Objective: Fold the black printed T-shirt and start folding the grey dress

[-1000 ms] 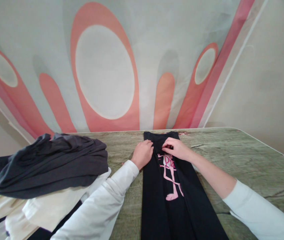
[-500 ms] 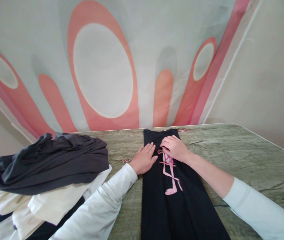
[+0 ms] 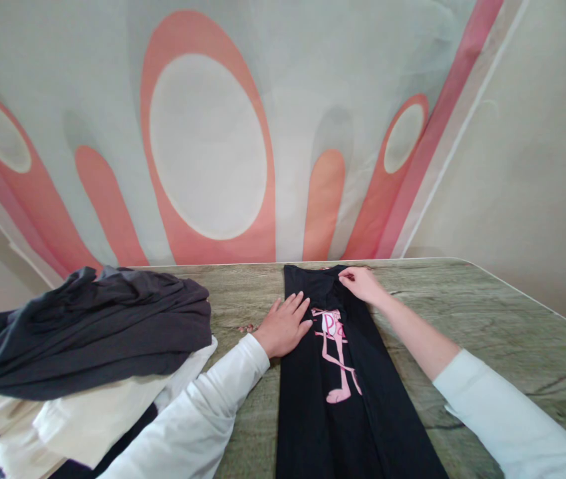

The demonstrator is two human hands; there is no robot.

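Pressing black garment (image 3: 307, 406), left hand (image 3: 283, 326) flat, right hand (image 3: 362, 285) pinching its far edge.

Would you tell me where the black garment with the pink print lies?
In the head view, the black garment lies lengthwise at the middle of the table, the left hand flat on its left edge, the right hand at its far end.

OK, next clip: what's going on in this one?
A person has a black garment with a pink cartoon print laid lengthwise on a wood-grain table. The left hand lies flat and open on its left edge; the right hand touches its far right corner, grip unclear. A pile of clothes sits at the left.
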